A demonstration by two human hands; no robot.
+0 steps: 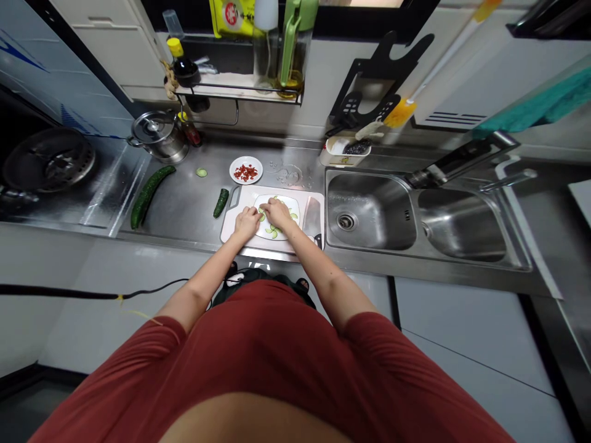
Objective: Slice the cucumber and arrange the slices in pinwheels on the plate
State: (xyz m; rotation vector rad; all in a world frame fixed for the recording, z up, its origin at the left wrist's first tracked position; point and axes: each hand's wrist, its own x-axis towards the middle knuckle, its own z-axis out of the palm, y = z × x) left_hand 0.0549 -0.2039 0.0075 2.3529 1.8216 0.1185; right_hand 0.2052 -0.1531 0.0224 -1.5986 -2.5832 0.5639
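A white square plate (277, 209) with several pale green cucumber slices (272, 231) lies on a light cutting board (240, 241). Over the plate's left edge is my left hand (248, 221), its fingers bent together at a small piece of cucumber. My right hand (277, 213) reaches over the middle of the plate, fingers curled down toward the slices; what its fingertips hold is too small to make out. A cleaver (313, 215) rests on the board's right side. Left of the board lies a short cut cucumber (221, 203).
A long cucumber (150, 195), a cucumber end (201, 173) and a small plate of chopped red pieces (246, 179) lie on the steel counter. A steel pot (159, 136) stands back left. A double sink (369, 209) is at the right, below a rack of bottles and hanging utensils.
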